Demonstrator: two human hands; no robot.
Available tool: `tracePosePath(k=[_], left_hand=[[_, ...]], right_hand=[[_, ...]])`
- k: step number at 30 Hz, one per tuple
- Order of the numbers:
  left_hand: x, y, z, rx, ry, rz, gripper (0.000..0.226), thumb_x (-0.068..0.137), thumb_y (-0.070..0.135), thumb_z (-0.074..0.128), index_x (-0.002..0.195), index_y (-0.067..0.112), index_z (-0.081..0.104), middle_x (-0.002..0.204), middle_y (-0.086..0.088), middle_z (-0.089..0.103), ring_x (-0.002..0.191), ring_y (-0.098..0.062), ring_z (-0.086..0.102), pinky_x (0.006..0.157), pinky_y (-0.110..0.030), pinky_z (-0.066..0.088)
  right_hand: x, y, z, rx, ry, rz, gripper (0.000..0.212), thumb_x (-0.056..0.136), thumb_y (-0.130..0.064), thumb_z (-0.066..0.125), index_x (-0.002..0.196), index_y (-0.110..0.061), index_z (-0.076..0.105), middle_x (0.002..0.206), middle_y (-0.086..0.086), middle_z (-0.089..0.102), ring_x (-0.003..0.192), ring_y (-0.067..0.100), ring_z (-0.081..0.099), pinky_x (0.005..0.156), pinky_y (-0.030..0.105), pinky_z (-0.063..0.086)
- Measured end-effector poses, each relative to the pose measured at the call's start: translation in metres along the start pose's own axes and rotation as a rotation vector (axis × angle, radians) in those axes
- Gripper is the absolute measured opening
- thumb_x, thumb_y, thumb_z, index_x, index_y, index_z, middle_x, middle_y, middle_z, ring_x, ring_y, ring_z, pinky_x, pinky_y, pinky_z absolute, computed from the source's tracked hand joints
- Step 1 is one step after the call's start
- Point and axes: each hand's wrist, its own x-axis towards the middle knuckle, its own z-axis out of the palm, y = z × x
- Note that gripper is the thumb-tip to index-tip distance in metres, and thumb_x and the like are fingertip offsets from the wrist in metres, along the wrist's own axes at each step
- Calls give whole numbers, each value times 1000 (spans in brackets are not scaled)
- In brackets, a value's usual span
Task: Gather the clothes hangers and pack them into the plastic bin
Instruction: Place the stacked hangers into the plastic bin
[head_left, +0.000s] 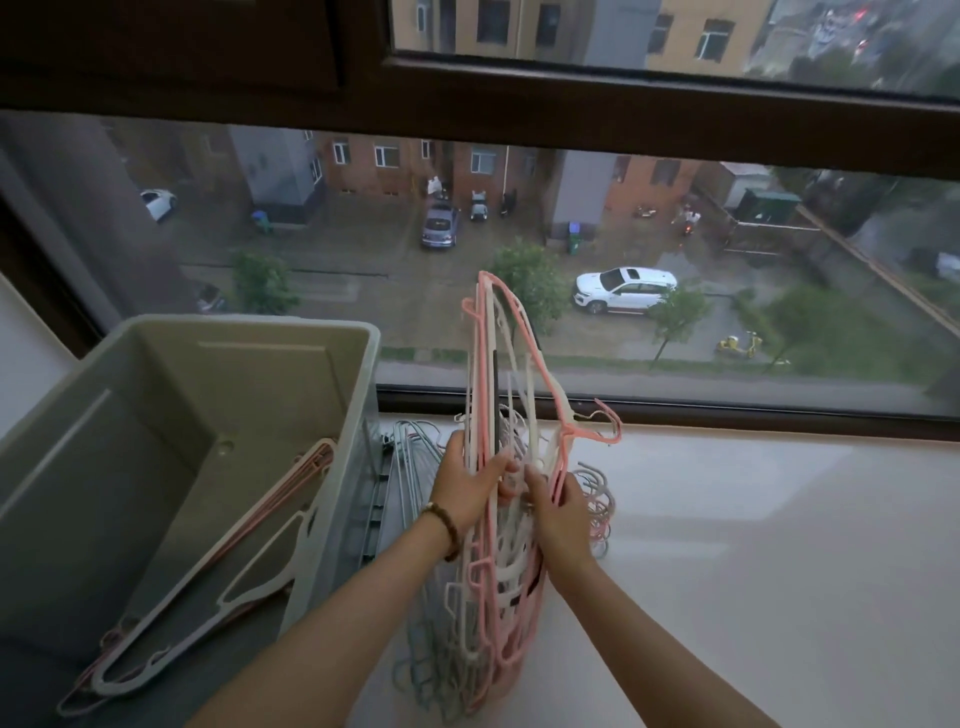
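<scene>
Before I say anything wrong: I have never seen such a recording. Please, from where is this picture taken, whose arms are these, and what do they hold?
There is no machine here. One camera on a person's head looks down at their own two bare arms. The left hand and right hand together grip an upright bundle of pink and white hangers at a white ledge under a window. More grey hangers lie on the ledge. The plastic bin on the left already holds a few hangers.
</scene>
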Motion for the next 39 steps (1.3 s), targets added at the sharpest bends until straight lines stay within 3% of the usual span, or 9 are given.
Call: tracePosePath(k=[6, 9, 12, 17, 23, 28, 33, 36, 39], left_hand=[[-9, 37, -11, -6, -17, 112, 33, 90, 41, 50, 102, 11, 51, 59, 1, 51, 38, -6, 47, 41, -18, 44], [-15, 53, -12, 11, -103, 189, 27, 91, 38, 50, 96, 12, 54, 57, 0, 54, 37, -7, 48, 39, -19, 42], [-25, 65, -14, 100, -186, 257, 24, 89, 36, 56, 97, 15, 59, 53, 5, 58, 38, -7, 51, 40, -17, 42], [-28, 90, -20, 109, -158, 325, 22, 86, 41, 57, 91, 20, 58, 55, 7, 63, 44, -5, 57, 46, -20, 48], [-23, 112, -33, 27, -109, 242, 48, 78, 57, 52, 97, 13, 52, 73, 0, 58, 44, -5, 52, 46, -19, 47], [-28, 124, -50, 117, -78, 114, 40, 82, 45, 63, 110, 20, 50, 85, 3, 60, 62, -7, 57, 50, -17, 50], [-34, 150, -76, -7, 0, 193, 22, 87, 31, 62, 75, 17, 49, 47, 6, 42, 34, -6, 37, 35, -17, 35], [-45, 164, -100, -58, -18, 258, 33, 84, 42, 61, 64, 21, 47, 44, 7, 39, 32, -7, 33, 32, -16, 32], [-59, 182, -127, -97, -37, 353, 47, 85, 61, 44, 64, 20, 50, 46, 4, 43, 34, -8, 37, 34, -17, 34]], right_hand=[[-6, -28, 14, 297, -240, 162, 42, 85, -39, 65, 116, -11, 59, 107, 12, 71, 95, 27, 69, 89, 42, 55], [-8, -46, 21, 459, -368, 246, 56, 82, -42, 63, 121, -2, 59, 98, 16, 66, 79, 24, 65, 71, 33, 57], [-10, -61, 20, 461, -484, 200, 50, 80, -49, 56, 111, -10, 63, 89, 12, 59, 76, 21, 57, 68, 31, 46], [-3, -81, 13, 422, -430, 87, 53, 86, -40, 60, 124, -2, 58, 107, 19, 63, 92, 30, 60, 76, 35, 51], [-3, -119, 19, 494, -256, 79, 14, 88, -19, 65, 86, -12, 53, 61, 1, 47, 46, 8, 42, 42, 17, 37], [-15, -136, 29, 332, -248, -16, 17, 87, -18, 66, 82, -11, 50, 56, 1, 42, 47, 10, 39, 47, 20, 36], [-39, -158, 52, 278, -329, -113, 17, 84, -25, 68, 87, -12, 58, 67, -1, 60, 64, 13, 57, 66, 26, 45], [-51, -179, 75, 332, -475, -103, 20, 82, -26, 68, 100, -19, 61, 86, -7, 70, 85, 6, 66, 73, 23, 49], [-67, -200, 107, 457, -537, -18, 15, 83, -21, 65, 92, -9, 62, 78, 2, 71, 77, 15, 67, 67, 24, 54]])
